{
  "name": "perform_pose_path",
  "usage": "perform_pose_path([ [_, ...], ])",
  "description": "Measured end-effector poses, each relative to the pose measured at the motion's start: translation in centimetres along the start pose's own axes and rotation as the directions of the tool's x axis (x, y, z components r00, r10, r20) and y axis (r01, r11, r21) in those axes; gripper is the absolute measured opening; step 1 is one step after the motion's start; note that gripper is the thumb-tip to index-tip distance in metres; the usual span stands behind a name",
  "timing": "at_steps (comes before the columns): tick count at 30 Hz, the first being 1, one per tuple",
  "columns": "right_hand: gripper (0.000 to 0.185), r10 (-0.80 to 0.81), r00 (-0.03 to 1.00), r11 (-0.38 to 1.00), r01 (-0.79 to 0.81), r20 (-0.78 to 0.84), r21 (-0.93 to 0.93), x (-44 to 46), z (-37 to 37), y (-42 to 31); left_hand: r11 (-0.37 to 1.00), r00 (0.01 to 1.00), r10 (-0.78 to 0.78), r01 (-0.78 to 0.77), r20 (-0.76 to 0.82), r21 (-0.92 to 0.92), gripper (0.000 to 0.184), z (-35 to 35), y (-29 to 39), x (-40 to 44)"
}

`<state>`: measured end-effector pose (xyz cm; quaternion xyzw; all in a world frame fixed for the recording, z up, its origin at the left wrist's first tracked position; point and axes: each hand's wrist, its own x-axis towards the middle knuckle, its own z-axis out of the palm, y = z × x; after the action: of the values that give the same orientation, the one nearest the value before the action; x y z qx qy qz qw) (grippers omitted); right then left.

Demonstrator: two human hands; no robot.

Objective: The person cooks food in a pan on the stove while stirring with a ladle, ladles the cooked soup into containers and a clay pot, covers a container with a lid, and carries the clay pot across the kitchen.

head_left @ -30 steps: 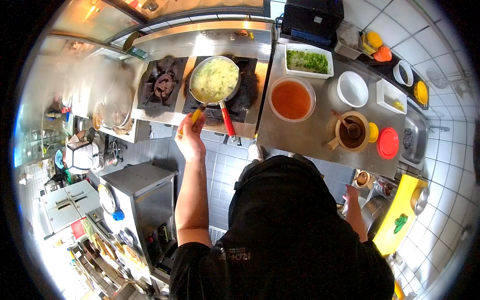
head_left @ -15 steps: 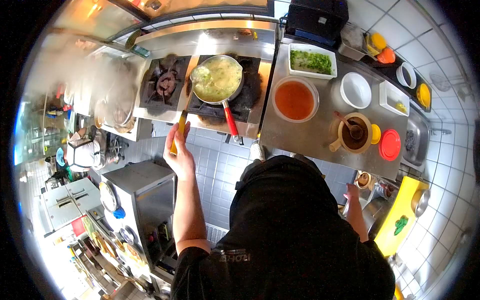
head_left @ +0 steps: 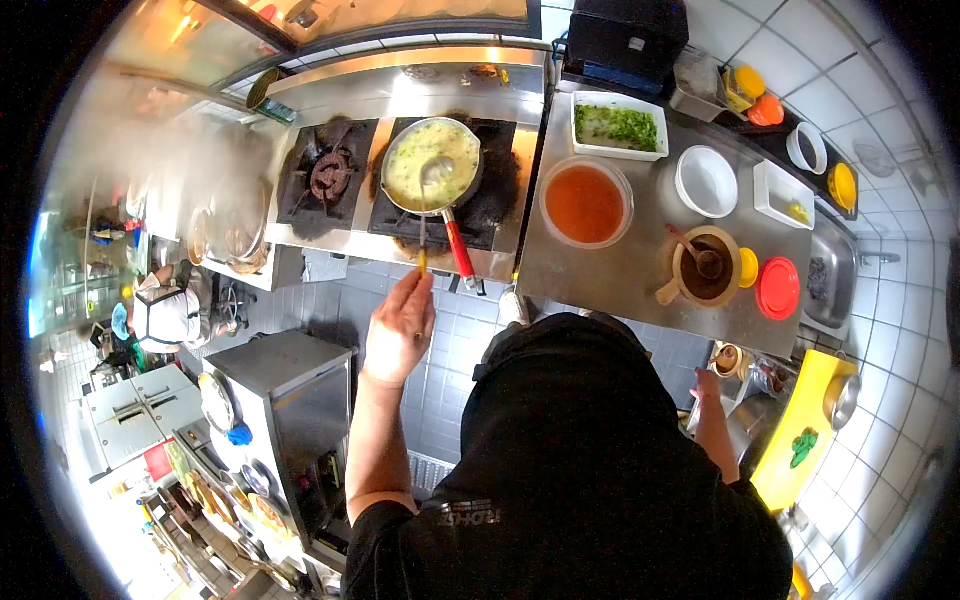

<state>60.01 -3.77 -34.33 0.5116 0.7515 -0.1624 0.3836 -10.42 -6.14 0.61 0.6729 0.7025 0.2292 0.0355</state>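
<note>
Your left hand [head_left: 402,322] has swung to the right over the last half second and now stands in front of the pan [head_left: 474,187], left of its red handle [head_left: 459,248], with the fingers closed around the grip of the ladle [head_left: 437,172]. The ladle's bowl has shifted with it: it was at the pan's left side, and now it sits in the pale yellow mixture [head_left: 408,165] near the middle. That suggests you are working through the centre of the contents instead of along the wall. The pan itself stays on the right-hand burner [head_left: 500,215], and no hand touches its red handle. Your right hand [head_left: 705,384] hangs low at your side, as it did before, near the edge of the tabletop [head_left: 610,275]; you cannot tell from this view how its fingers stand. On the tabletop, the tub of red-orange liquid [head_left: 586,201], the white tray [head_left: 622,153] of chopped greens [head_left: 628,127] and the white bowl [head_left: 707,182] keep their places, well apart from the ladle.
</note>
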Motion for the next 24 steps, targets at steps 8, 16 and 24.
perform_pose_path([
  [8, 0.048, 0.056, 0.991, 0.996, -0.047, -0.118, 0.075, -0.2, 2.0, 0.2, 0.992, 0.981, 0.124, -0.122, 0.150, -0.016, 0.034, 4.6, -1.0, 2.1],
  [16, 0.056, 0.250, 0.968, 0.853, -0.222, 0.003, 0.472, 0.5, 5.4, 0.5, 0.978, 0.980, 0.171, -0.181, 0.100, 0.102, 0.040, 7.9, -5.2, 4.6],
  [24, 0.041, 0.226, 0.974, 0.803, -0.200, 0.024, 0.562, 0.6, 7.7, 0.3, 0.987, 0.990, 0.117, -0.125, 0.084, 0.098, 0.025, 8.4, -6.6, 5.4],
])
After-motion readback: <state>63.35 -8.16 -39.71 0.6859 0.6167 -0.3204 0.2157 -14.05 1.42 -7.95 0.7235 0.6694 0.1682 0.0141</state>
